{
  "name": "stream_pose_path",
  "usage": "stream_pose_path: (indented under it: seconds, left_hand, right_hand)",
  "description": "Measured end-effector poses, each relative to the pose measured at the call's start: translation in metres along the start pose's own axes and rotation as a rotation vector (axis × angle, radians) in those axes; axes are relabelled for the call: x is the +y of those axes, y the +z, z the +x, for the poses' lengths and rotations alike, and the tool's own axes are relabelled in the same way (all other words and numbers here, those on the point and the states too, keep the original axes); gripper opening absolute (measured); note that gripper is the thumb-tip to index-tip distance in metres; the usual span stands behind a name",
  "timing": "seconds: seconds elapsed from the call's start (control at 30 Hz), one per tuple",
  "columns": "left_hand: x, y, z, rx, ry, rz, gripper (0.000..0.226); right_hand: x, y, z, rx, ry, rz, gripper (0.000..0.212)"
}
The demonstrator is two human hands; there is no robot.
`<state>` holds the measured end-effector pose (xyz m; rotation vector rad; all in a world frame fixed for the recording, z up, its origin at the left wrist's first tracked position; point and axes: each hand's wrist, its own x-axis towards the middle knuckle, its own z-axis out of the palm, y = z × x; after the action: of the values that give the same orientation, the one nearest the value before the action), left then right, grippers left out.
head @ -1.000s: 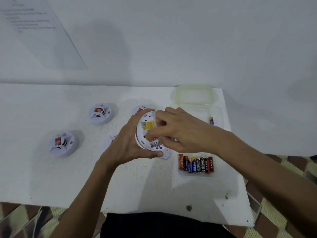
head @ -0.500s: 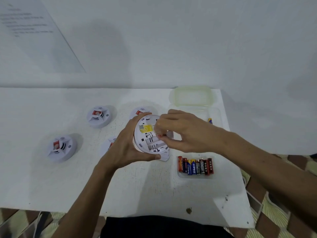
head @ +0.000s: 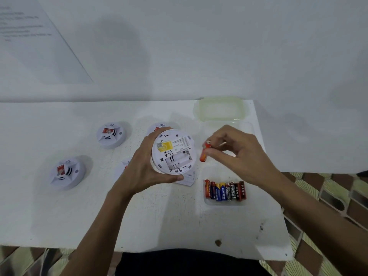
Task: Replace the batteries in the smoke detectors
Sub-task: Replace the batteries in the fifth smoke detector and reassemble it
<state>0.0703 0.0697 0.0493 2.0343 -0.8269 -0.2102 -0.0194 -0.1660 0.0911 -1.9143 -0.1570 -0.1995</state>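
White surface (head: pixel 59 216) against a wall; its right edge runs just beyond the battery tray (head: pixel 207 202), and a broad stretch of it lies between the tray and the near edge.

The left hand (head: pixel 143 168) grips a smoke detector (head: pixel 173 154) round its rim, above the middle of the surface. The detector is tilted so that its back faces the camera, and its open battery bay slants from lower left to upper right.

The right hand (head: pixel 239 154) pinches a red battery (head: pixel 205 153) between thumb and fingertips. The battery's long axis is nearly upright in view, its top leaning slightly right. A narrow gap separates it from the detector's rim.

Half a second ago these fingers were at the bay; now the hand is off to the right with the battery, and the bay shows bare.

Two more detectors (head: pixel 110 135) (head: pixel 66 173) sit face up to the left, well apart. A yellowish container (head: pixel 220 108) stands at the far right corner.

The tray's batteries (head: pixel 225 191) lie side by side, long axes running near to far. A small white cover (head: pixel 187 179) lies just below the held detector.
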Motion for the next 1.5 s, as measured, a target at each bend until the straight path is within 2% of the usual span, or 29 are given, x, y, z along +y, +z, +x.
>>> stream_pose_path:
  seconds: [0.1, 0.2, 0.37, 0.53, 0.77, 0.93, 1.07, 1.17, 1.33, 1.4, 1.5]
  left_hand:
    - [-0.004, -0.003, -0.001, 0.024, 0.016, 0.005, 0.094]
    - [-0.006, -0.003, -0.001, 0.032, 0.017, 0.016, 0.093]
    - [-0.010, -0.001, -0.003, 0.021, 0.010, 0.035, 0.095]
    - [-0.011, -0.001, -0.002, 0.004, 0.014, 0.067, 0.094]
    - [-0.011, -0.001, -0.002, 0.012, 0.022, 0.068, 0.094]
    - [-0.010, 0.000, -0.001, 0.037, 0.040, 0.047, 0.091]
    - [-0.005, -0.001, 0.003, 0.045, 0.077, 0.025, 0.087]
    - [-0.004, 0.000, 0.004, 0.047, 0.079, 0.008, 0.087]
    - [-0.012, -0.001, 0.005, 0.041, 0.050, 0.030, 0.090]
    - [-0.014, -0.002, 0.005, 0.041, 0.054, 0.043, 0.089]
    - [-0.014, -0.004, 0.005, 0.040, 0.056, 0.052, 0.089]
  right_hand:
    - [0.021, -0.005, -0.012, 0.002, 0.252, -0.009, 0.013]
    - [0.045, 0.002, -0.026, -0.066, 0.472, -0.134, 0.013]
    - [0.070, 0.020, -0.036, -0.126, 0.667, -0.232, 0.011]
    - [0.072, 0.030, -0.038, -0.146, 0.656, -0.326, 0.006]
    - [0.068, 0.023, -0.033, -0.168, 0.646, -0.328, 0.008]
    - [0.050, -0.006, -0.004, -0.033, 0.583, -0.312, 0.006]
    - [0.067, -0.031, 0.028, 0.100, 0.482, -0.533, 0.009]
    - [0.095, -0.039, 0.048, 0.052, 0.508, -0.649, 0.020]
    - [0.123, -0.039, 0.069, -0.192, 0.596, -0.813, 0.031]
    - [0.128, -0.036, 0.072, -0.236, 0.623, -0.829, 0.027]
    - [0.134, -0.036, 0.072, -0.201, 0.607, -0.817, 0.016]
